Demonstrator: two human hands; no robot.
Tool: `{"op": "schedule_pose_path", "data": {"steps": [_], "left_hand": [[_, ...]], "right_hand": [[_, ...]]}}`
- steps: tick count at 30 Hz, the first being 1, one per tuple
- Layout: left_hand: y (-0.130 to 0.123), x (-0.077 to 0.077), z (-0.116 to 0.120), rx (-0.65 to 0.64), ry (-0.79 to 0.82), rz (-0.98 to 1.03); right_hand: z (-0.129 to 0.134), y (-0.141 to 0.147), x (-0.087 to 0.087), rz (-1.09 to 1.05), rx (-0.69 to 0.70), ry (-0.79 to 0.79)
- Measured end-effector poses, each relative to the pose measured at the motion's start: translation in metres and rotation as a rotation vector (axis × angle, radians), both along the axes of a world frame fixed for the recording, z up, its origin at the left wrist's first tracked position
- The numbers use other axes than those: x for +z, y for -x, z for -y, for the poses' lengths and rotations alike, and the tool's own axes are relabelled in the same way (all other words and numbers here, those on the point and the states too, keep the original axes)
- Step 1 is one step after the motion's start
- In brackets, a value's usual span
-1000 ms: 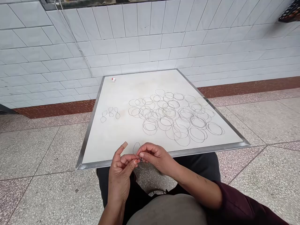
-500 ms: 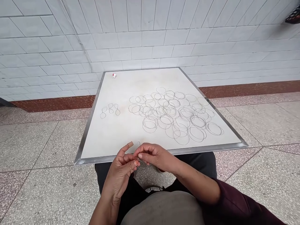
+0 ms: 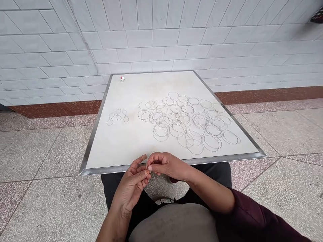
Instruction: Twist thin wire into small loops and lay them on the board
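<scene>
My left hand (image 3: 135, 183) and my right hand (image 3: 165, 165) meet at the near edge of the white table (image 3: 121, 148). Thumb and fingers of each pinch a thin wire loop (image 3: 152, 181), which hangs below the fingertips, with a bit showing above them. A finger of my left hand with a tan wrap at its tip points up and away. Many thin wire rings (image 3: 212, 143) lie overlapping on the middle and right of the table. Several wires twisted into figure-eights (image 3: 125, 116) lie on the left.
A small red and white object (image 3: 122, 79) sits at the table's far left corner. Behind the table stands a white tiled wall (image 3: 164, 37). The table has a metal rim (image 3: 227, 157). A dark patterned thing (image 3: 317, 16) shows at the upper right.
The fingertips of my hands have drawn slightly closer together. The wire loop now hangs more visibly below them. The view has shifted slightly.
</scene>
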State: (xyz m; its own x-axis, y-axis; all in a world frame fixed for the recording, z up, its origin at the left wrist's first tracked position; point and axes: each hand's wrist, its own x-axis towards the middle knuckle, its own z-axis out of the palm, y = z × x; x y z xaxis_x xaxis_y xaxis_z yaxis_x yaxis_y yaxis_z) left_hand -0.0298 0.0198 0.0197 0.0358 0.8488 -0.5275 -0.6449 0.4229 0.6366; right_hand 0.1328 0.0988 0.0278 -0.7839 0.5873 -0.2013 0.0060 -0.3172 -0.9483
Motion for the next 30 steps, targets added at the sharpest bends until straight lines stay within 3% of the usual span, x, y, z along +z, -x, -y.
{"op": "schedule_pose_path", "data": {"steps": [9,30], "left_hand": [[0.000,-0.004,0.003,-0.024,0.002,-0.003],[-0.004,-0.012,0.010,-0.124,0.061,0.108]], "right_hand": [[0.002,0.000,0.001,0.034,-0.060,0.010],[0.004,-0.003,-0.027,-0.137,0.112,0.029]]}}
